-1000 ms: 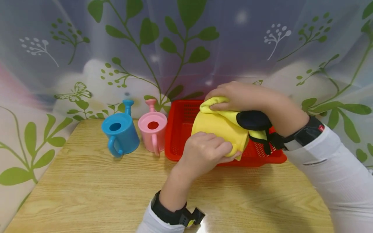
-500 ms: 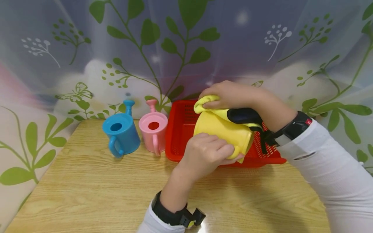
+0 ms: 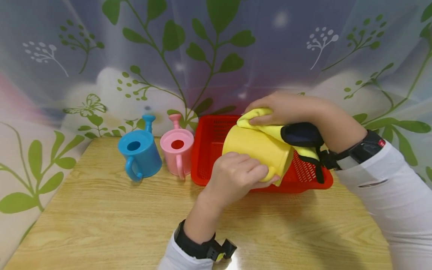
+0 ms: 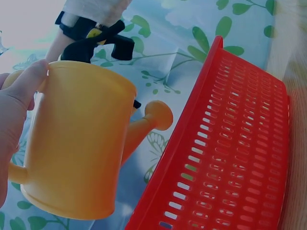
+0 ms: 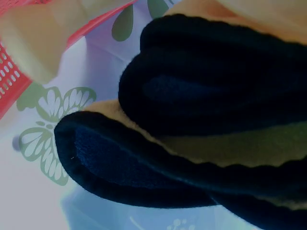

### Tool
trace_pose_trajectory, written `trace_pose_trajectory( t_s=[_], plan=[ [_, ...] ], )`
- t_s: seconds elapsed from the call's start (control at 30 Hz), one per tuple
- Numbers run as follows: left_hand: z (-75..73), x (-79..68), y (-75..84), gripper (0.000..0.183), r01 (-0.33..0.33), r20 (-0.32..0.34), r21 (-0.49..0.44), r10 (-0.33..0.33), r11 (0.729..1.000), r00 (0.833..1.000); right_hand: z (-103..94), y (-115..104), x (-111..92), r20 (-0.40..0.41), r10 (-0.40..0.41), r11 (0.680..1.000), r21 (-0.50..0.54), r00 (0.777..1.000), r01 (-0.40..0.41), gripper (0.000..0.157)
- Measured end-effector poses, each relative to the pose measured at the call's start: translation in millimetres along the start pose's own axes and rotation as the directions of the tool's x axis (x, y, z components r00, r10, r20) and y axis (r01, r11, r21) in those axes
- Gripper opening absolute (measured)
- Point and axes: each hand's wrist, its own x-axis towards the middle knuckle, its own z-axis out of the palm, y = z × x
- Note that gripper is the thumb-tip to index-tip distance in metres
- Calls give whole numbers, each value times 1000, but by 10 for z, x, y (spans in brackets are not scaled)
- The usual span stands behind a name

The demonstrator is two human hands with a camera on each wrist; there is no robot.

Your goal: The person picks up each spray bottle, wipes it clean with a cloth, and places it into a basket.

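My left hand (image 3: 236,174) grips the handle of a yellow watering can (image 3: 253,148), held tilted over the red basket. In the left wrist view the can's side (image 4: 79,143) shows, its spout (image 4: 158,115) pointing away from the hand. A yellow cloth (image 3: 256,115) with black edging is bunched in my right hand (image 3: 283,108), which holds it against the can's far upper side. The cloth's dark folded edges (image 5: 124,163) fill much of the right wrist view and hide the right fingers there.
A red perforated basket (image 3: 209,180) stands on the wooden table (image 3: 135,225) below the can. To its left are a blue watering can (image 3: 148,157) and a pink watering can (image 3: 172,161), both upright. A leaf-patterned curtain (image 3: 263,52) hangs behind.
My right hand with the cloth has slid a little left along the can, then back right, past where it began. My left hand and the can have hardly moved.
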Motion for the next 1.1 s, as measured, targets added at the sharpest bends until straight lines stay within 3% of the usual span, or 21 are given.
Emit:
trace_pose_trajectory(
  t_s=[0.3, 0.67, 1.1],
  plan=[
    [-26, 8, -47, 36, 9, -16, 35, -9, 999, 1000, -60, -30, -137, -19, -24, 999, 24, 1000, 24, 35],
    [-1, -33, -51, 36, 21, -28, 19, -21, 1000, 999, -29, 32, -388, -7, 98, 994, 40, 995, -98, 39],
    [19, -42, -73, 35, 27, -50, 17, -26, 999, 998, -45, 171, -623, -14, 129, 990, 60, 991, -128, 38]
  ],
)
